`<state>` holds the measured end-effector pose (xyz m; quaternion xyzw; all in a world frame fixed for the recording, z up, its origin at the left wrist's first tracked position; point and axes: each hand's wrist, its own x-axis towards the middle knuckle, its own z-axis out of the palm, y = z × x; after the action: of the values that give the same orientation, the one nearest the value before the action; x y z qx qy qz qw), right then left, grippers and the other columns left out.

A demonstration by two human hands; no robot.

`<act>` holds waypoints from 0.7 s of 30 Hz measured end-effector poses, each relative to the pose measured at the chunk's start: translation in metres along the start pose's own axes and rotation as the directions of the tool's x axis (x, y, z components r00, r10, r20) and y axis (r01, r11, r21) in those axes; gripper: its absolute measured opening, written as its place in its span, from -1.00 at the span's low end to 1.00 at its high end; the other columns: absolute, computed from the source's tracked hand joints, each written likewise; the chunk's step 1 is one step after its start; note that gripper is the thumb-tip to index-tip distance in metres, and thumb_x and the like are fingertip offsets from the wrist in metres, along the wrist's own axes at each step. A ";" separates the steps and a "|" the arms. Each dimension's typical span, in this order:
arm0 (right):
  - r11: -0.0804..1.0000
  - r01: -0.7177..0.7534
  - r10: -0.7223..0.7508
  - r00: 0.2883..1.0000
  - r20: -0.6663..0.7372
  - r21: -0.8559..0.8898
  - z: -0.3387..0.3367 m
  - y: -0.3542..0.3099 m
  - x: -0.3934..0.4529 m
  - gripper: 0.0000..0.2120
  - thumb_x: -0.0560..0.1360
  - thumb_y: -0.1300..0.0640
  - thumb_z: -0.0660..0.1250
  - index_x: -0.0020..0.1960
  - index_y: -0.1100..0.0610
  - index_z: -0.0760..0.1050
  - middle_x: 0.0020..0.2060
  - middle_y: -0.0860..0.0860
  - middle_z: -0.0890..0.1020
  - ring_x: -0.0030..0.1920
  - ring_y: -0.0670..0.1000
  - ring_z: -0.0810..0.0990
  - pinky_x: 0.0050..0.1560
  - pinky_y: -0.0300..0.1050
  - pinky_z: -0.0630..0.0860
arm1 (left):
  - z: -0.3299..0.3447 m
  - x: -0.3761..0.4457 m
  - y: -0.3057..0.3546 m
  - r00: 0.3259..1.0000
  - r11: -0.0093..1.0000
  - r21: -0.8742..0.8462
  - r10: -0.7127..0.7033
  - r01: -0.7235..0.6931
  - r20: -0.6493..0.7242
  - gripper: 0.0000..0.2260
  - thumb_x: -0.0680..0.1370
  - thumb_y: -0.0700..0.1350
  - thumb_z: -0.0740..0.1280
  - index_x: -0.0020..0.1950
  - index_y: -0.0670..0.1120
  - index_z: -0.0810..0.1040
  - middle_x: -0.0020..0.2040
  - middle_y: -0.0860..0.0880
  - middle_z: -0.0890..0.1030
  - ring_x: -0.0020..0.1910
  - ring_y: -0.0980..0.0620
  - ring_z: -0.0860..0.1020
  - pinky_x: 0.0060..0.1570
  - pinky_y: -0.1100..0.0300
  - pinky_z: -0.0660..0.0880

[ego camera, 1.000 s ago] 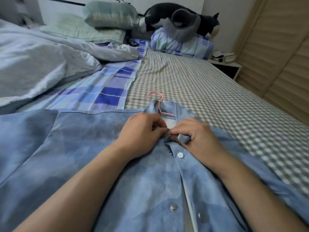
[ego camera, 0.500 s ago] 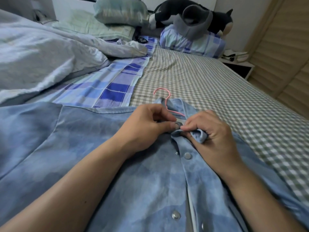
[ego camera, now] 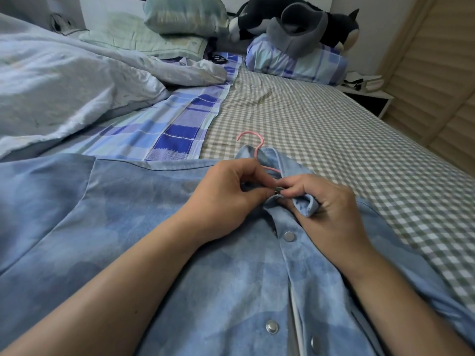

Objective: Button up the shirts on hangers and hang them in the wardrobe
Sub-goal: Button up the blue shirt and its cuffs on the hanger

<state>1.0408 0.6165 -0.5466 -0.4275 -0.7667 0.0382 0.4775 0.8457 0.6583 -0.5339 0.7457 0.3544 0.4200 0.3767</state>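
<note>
A blue shirt [ego camera: 159,253] lies front-up across the near end of the bed [ego camera: 334,140], its placket running up the middle with metal snaps [ego camera: 289,236] showing along it. Both forearms reach over the shirt to the collar. The left hand [ego camera: 226,199] has its grip narrow, thumb and forefinger pinching the shirt's edge at the neck. The right hand [ego camera: 331,211] meets it fingertip to fingertip, its grip curled round a folded bit of the collar [ego camera: 307,205]; a small metal piece shows between the two hands, too small to tell what it is. Just beyond the hands a pink hanger [ego camera: 253,147] sticks its hook out of the neck opening onto the checked sheet. To the left lie a blue plaid sheet [ego camera: 177,134] and a rumpled pale duvet [ego camera: 64,86]. At the head of the bed are pillows [ego camera: 185,19] and a black-and-white plush toy [ego camera: 303,24], and at the right a slatted wardrobe door [ego camera: 442,80].
</note>
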 end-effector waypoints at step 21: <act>0.985 -0.092 0.096 0.995 0.021 -0.144 0.002 -0.007 0.003 -0.81 0.41 0.35 0.55 -0.05 0.12 0.70 -0.18 -0.16 0.68 -0.15 -0.16 0.65 -0.12 -0.26 0.55 | 0.003 -0.004 -0.002 0.985 0.959 0.224 0.172 -0.175 0.034 -0.71 0.46 -0.14 0.57 0.13 0.02 0.61 -0.16 0.11 0.64 -0.11 0.15 0.63 -0.06 0.23 0.53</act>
<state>1.0347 0.6145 -0.5423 -0.4957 -0.7529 0.0116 0.4328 0.8463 0.6551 -0.5384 0.8148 0.3304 0.4031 0.2537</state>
